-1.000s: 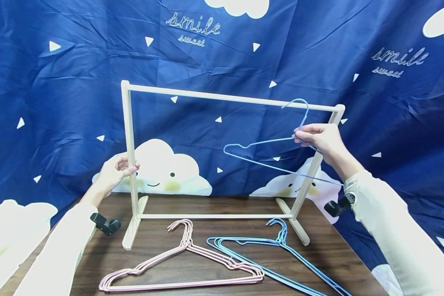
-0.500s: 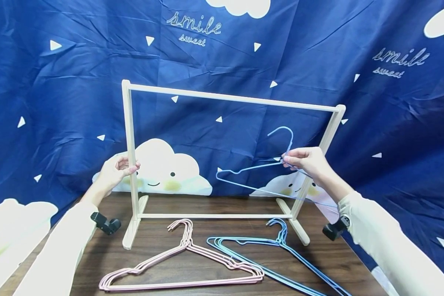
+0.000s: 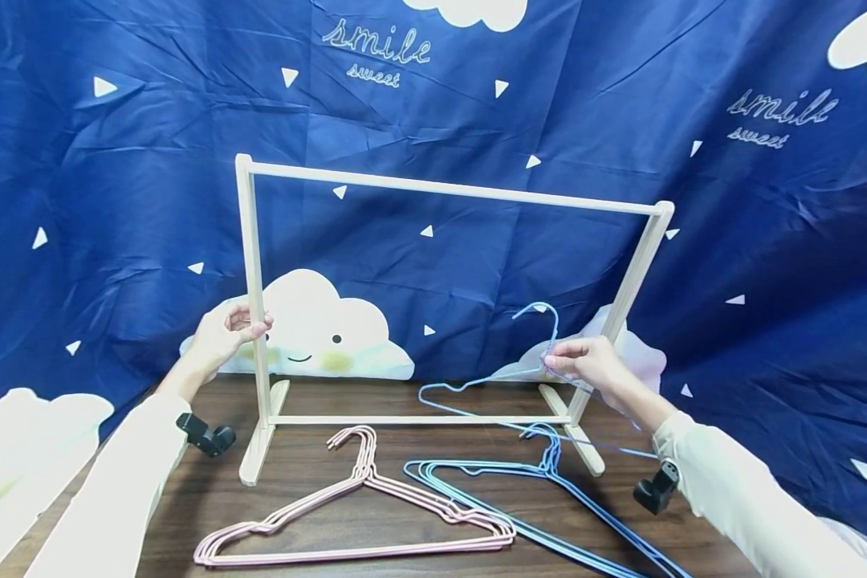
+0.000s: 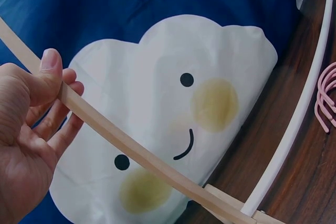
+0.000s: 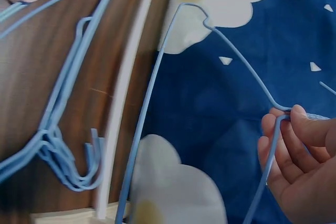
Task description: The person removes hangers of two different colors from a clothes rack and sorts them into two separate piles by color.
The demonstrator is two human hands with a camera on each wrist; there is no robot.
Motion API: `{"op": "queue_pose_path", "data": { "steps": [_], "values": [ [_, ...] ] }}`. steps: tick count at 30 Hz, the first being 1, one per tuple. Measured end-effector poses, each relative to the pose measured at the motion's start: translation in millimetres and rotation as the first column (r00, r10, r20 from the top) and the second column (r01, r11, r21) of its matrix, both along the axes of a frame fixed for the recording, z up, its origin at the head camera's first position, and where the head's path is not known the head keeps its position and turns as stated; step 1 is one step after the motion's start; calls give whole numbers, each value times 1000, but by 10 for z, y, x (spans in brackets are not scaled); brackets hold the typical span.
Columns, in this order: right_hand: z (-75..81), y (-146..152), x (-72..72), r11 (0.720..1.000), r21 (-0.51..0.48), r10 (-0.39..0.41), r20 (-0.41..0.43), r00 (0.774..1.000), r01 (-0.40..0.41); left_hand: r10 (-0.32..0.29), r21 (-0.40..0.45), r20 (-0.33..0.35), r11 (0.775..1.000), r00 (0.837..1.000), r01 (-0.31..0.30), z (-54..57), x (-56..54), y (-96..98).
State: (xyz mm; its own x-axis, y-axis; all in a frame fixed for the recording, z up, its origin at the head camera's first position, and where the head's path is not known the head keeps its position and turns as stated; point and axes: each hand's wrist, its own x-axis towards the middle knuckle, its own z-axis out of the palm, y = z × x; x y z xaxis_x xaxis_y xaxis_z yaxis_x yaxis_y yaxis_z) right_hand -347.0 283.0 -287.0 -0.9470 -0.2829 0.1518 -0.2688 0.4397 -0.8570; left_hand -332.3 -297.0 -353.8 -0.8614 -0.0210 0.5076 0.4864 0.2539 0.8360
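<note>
My right hand (image 3: 584, 365) pinches a blue wire hanger (image 3: 453, 388) at the neck, just under its hook. The hanger is in the air beside the rack's right post, its hook well below the top rail. In the right wrist view thumb and fingers close on the hanger's neck (image 5: 283, 113). My left hand (image 3: 220, 341) holds the left post of the pale wooden rack (image 3: 254, 265), thumb in front and fingers behind. In the left wrist view that post (image 4: 115, 139) passes between thumb and fingers.
A stack of pink hangers (image 3: 354, 555) lies on the dark wooden table (image 3: 405, 514) at front centre. To its right lie several blue hangers (image 3: 585, 550), partly overlapping the pink ones. The rack's low crossbar (image 3: 405, 421) runs behind both. A blue curtain (image 3: 419, 265) hangs behind.
My right hand has come down and slightly left with the blue hanger, whose hook was at the top rail's height a second ago. My left hand stays on the post.
</note>
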Motion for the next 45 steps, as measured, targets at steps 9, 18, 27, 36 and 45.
{"op": "queue_pose_path", "data": {
  "steps": [9, 18, 27, 36, 45],
  "values": [
    [-432, 69, 22, 998, -61, 38, 182, 983, -27, -10, 7, -5, 1000, 1000, 11, -5, -6, -8],
    [-859, 163, 62, 995, -96, 13, 300, 954, 17, -9, -1, -9, 1000, 1000, 9, -10, -34, -14],
    [-1150, 237, 79, 991, -124, 8, 387, 922, 44, -5, 0, -6, 1000, 1000, 5, -7, -33, -3],
    [-1354, 316, 94, 996, -87, 11, 400, 916, 26, -13, 2, -11, 1000, 1000, 14, 3, -10, 4],
    [-1419, 281, 137, 980, 159, -162, 299, 940, 118, -16, 2, -10, 1000, 1000, 16, 3, 13, 1]
  ]
}}
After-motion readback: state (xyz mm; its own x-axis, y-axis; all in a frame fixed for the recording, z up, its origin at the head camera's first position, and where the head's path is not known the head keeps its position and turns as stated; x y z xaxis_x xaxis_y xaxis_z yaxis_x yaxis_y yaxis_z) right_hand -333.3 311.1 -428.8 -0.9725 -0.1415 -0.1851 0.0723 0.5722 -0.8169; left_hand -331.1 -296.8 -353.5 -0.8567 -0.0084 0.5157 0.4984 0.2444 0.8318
